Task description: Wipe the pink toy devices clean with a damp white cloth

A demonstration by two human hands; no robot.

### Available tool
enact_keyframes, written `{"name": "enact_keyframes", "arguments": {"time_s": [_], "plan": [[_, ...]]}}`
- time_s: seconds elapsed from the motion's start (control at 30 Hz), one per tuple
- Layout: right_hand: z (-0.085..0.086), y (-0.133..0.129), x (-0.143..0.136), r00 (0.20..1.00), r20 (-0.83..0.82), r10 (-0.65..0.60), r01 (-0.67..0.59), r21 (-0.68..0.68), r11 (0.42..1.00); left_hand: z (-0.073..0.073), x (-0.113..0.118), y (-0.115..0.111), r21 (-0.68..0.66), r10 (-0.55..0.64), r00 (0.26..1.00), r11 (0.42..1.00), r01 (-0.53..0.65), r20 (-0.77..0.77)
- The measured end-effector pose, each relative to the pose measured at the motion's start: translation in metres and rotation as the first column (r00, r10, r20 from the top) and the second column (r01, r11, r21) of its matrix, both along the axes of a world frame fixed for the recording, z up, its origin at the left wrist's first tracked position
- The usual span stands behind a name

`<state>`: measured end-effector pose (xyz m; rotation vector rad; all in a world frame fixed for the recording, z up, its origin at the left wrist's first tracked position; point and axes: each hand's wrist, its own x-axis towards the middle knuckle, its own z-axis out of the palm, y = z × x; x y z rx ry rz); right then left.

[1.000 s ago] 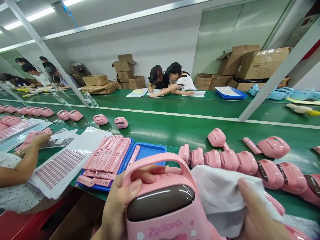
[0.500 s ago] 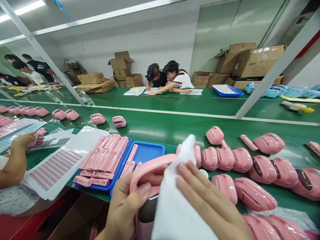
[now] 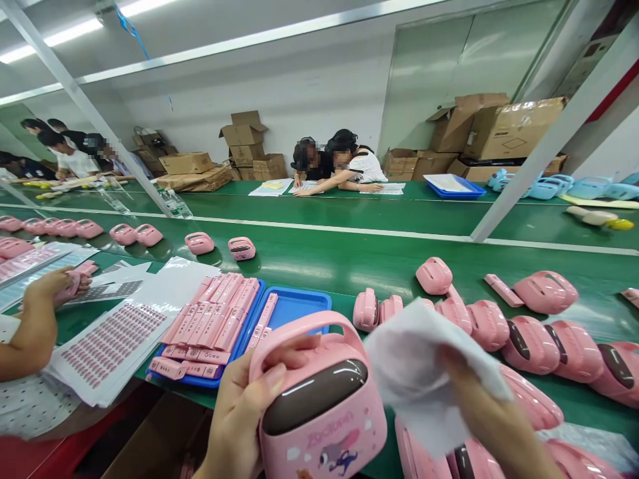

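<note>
My left hand (image 3: pixel 239 412) grips a pink toy case (image 3: pixel 324 412) with a handle on top, a dark glossy panel and a cartoon print on its front. It is held low in the middle, tilted toward me. My right hand (image 3: pixel 489 412) holds a white cloth (image 3: pixel 424 372) just right of the case, lifted off its panel. Several more pink cases (image 3: pixel 529 339) lie in a row on the green belt (image 3: pixel 349 263) behind the cloth.
Two blue trays (image 3: pixel 299 303) with pink strips (image 3: pixel 219 313) sit left of centre, beside sticker sheets (image 3: pixel 114 332). A co-worker's hand (image 3: pixel 50 289) works at far left. More pink cases (image 3: pixel 200 243) ride the belt. Two people lean over papers at the far table; cardboard boxes (image 3: pixel 514 126) line the wall.
The cloth was pressed over the case's front half a second ago; now my right hand has drawn it off to the right, and the dark panel and print show again.
</note>
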<state>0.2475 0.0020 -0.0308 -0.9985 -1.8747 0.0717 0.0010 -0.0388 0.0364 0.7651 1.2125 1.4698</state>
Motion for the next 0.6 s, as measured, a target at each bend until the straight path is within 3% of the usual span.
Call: {"name": "enact_keyframes", "arguments": {"time_s": [0.13,0.27,0.37,0.43,0.6], "plan": [[-0.014,0.024,0.059,0.985,-0.012,-0.172,0.171,-0.066,0.983,0.002,-0.004,-0.008,0.008,0.091,0.993,0.996,-0.092,0.075],[-0.057,0.030,0.060,0.922,0.147,-0.359,0.369,-0.048,0.928,0.007,0.000,-0.014,-0.020,0.159,0.974,0.987,-0.158,0.164],[-0.098,0.026,0.034,0.945,0.237,-0.224,0.247,-0.072,0.966,0.009,0.002,-0.014,-0.029,0.189,0.958,0.982,-0.187,0.214],[-0.118,0.022,0.021,0.960,0.253,-0.122,0.146,-0.079,0.986,0.009,0.001,-0.014,-0.033,0.201,0.952,0.979,-0.199,0.229],[-0.127,0.004,0.020,0.976,0.211,0.062,-0.063,-0.002,0.998,0.005,-0.003,-0.014,-0.047,0.212,0.957,0.977,-0.207,0.196]]}}
